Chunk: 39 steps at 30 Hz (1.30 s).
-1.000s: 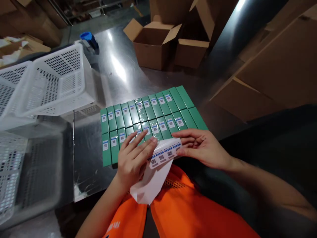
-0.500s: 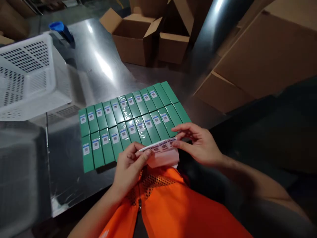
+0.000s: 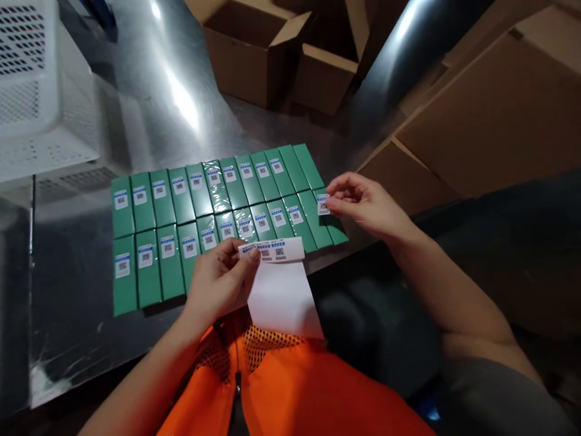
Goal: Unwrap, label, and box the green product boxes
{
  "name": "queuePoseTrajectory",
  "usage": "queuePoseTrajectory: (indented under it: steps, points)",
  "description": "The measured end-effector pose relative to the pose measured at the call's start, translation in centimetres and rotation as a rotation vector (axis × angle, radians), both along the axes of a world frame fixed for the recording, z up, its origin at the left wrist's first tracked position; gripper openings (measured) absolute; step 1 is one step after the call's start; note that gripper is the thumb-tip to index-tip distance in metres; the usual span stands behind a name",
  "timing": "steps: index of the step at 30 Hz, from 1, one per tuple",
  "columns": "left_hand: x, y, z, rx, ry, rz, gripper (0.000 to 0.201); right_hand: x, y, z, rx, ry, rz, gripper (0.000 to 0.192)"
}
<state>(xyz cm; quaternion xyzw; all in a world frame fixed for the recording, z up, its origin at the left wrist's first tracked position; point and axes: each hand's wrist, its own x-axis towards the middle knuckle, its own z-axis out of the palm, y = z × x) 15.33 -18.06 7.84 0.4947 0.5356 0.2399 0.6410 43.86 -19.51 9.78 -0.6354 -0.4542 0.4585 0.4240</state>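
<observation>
Two rows of narrow green boxes (image 3: 166, 275) lie side by side on the metal table. Most carry a small white and blue label with a square code; a few at the right end of each row show none. My left hand (image 3: 222, 272) pinches a sheet of labels (image 3: 284, 297), its backing paper hanging down in front of the orange vest. Between the thumb and finger of my right hand (image 3: 363, 203) is a single label (image 3: 322, 204). That label is over the right end of the near row; whether it touches a box I cannot tell.
A white perforated basket (image 3: 75, 103) stands on the metal table (image 3: 136, 109) at the left. Open cardboard boxes (image 3: 240, 63) sit at the back, and larger cartons (image 3: 490, 115) fill the right side. A dark blue object (image 3: 102, 15) is at the upper left.
My right hand has moved away from the label sheet, up and right over the green boxes, with one label now in its fingers. The sheet in my left hand hangs more unfolded.
</observation>
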Motion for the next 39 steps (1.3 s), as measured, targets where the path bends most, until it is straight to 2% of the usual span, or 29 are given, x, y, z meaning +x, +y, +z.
queuePoseTrajectory:
  steps: [4,10,13,17,19,20,22,24,26,29,31,33,35,37,39]
  points:
    - [-0.4,0.0,-0.8,0.012,0.026,0.028,0.036,0.8,2.1,-1.5,-0.195,0.060,0.052,0.063]
    - [-0.4,0.2,-0.3,0.048,0.107,-0.023,0.035,0.1,2.5,-1.8,-0.259,-0.024,0.041,0.059]
    - [-0.3,0.3,-0.2,0.066,0.135,-0.021,0.034,-0.1,2.6,-1.8,-0.232,-0.191,0.038,0.060]
    - [-0.4,0.2,-0.7,0.063,0.135,-0.017,0.033,-0.2,2.6,-0.9,-0.175,-0.626,0.090,0.049]
    - [-0.6,0.1,-1.1,0.066,0.114,-0.021,0.034,-0.7,2.3,-0.2,-0.075,-0.774,0.111,0.038]
    - [-0.6,0.1,-1.3,0.067,0.103,-0.023,0.034,-1.2,2.1,0.1,-0.001,-0.772,0.131,0.033]
    - [-0.7,-0.1,-1.6,0.062,0.085,-0.022,0.034,-2.6,1.3,0.4,0.141,-0.637,0.230,0.028]
    - [-0.7,-0.1,-1.8,0.042,0.057,-0.015,0.034,-4.3,0.5,0.3,0.245,-0.479,0.388,0.026]
    - [-0.6,-0.1,-1.7,0.004,0.013,0.001,0.035,-5.9,-0.1,0.0,0.379,-0.426,0.494,0.018]
    - [-0.3,0.2,-1.0,-0.091,-0.063,0.020,0.037,-6.9,-0.1,0.0,0.654,-0.405,0.535,0.006]
    - [-0.1,0.5,-0.5,-0.165,-0.104,0.034,0.038,-6.5,0.6,0.3,0.738,-0.313,0.539,0.006]
    - [0.1,0.6,0.0,-0.236,-0.151,0.060,0.040,-5.2,2.3,0.7,0.688,-0.182,0.436,0.003]
    - [0.2,0.7,0.2,-0.284,-0.192,0.082,0.040,-3.5,4.8,0.9,0.557,-0.099,0.244,0.004]
    - [0.2,0.6,0.1,-0.293,-0.206,0.089,0.040,-1.5,7.8,0.7,0.373,-0.090,0.112,0.009]
    - [0.1,0.5,0.0,-0.281,-0.205,0.086,0.039,0.1,10.8,0.2,0.155,-0.097,0.095,0.025]
